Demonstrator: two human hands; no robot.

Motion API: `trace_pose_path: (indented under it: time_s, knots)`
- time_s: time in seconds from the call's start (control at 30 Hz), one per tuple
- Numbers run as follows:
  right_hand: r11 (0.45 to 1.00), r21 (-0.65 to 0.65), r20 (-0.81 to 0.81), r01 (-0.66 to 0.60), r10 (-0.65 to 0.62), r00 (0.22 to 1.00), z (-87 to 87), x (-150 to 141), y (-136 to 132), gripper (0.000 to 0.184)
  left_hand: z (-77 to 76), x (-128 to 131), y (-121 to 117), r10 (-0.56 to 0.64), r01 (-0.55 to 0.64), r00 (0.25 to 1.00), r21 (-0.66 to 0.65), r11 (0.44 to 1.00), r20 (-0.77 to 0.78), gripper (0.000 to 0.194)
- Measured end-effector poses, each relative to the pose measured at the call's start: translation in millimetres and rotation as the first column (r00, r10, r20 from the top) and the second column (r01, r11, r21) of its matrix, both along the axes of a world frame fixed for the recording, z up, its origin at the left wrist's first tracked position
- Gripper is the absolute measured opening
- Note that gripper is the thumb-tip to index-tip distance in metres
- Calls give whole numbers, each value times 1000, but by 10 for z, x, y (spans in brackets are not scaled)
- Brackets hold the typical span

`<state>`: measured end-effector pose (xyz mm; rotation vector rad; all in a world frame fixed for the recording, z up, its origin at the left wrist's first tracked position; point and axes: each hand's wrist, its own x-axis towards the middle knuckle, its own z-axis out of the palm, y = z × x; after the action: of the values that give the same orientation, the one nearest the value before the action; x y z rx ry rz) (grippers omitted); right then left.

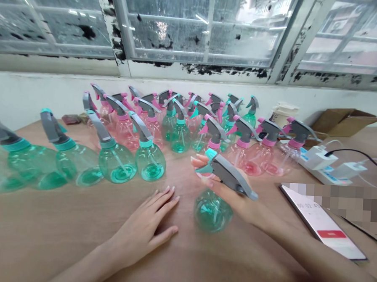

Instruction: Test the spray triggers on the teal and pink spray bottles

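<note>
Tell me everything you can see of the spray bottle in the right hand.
The spray bottle has a rounded, see-through green body, seemingly plastic, and a gray spray head with teal nozzle and trigger. It looks roughly upright, its base apparently on the table, nozzle toward the picture's left. The right hand grips it around the neck, hiding the collar. Whether it holds liquid is unclear.

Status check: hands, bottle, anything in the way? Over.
Right hand around green bottle, at the neck. Left hand on table, holding nothing. Pink bottles just beyond.

Both forearms (95, 264) are bare, the slender fingers (169, 205) ending in rounded nails (172, 189)
</note>
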<state>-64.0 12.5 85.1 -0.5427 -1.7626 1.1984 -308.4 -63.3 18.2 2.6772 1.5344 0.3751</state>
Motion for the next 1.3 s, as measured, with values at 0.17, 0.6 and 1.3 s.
trace_pose_path:
  time_s: [0.17, 0.6, 1.3]
  knots:
    - [1000, -1, 7, -17, 17, 1000, 6, 1, 11, 27, -58, -23, 3, -17, 17, 1000, 28, 999, 7, 61]
    - [983, 135, 206, 128, -154, 966, 94, 52, -43, 12, -25, -3, 0, -11, 12, 1000, 24, 1000, -21, 59]
    - [997, 76, 104, 26, -34, 994, 30, 44, -50, 23, -34, -3, -4, -11, 11, 1000, 3, 1000, -15, 59]
